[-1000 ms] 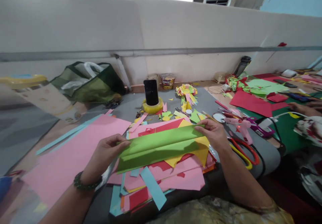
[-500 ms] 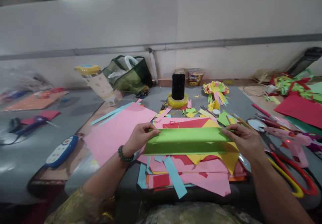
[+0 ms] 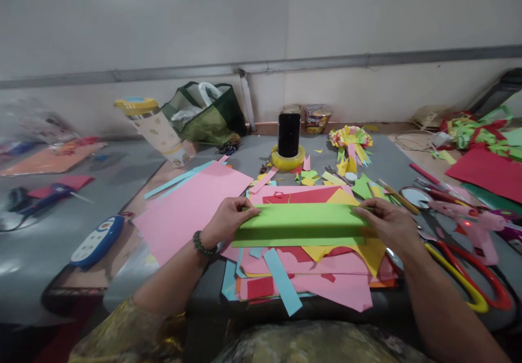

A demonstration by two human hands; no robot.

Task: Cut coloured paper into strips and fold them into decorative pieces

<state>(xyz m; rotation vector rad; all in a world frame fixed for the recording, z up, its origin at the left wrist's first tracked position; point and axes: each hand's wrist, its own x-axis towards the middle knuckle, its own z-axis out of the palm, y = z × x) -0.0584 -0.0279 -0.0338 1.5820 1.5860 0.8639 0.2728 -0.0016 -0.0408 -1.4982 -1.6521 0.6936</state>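
Note:
A folded sheet of green paper stretches between my two hands over a pile of coloured paper. My left hand pinches its left end between thumb and fingers, with a dark bead bracelet on the wrist. At the right end, my right hand grips the upper edge in the same way. Beneath lie pink sheets, a yellow piece and a light blue strip.
Left are a large pink sheet, a tilted tumbler and a blue-and-white case. A phone stands behind in a yellow tape roll. Right are a pink glue gun and red-and-yellow-handled scissors.
The green paper's near flap looks slightly closer to its upper part, and my right hand has shifted a little left. The whole view has also moved slightly.

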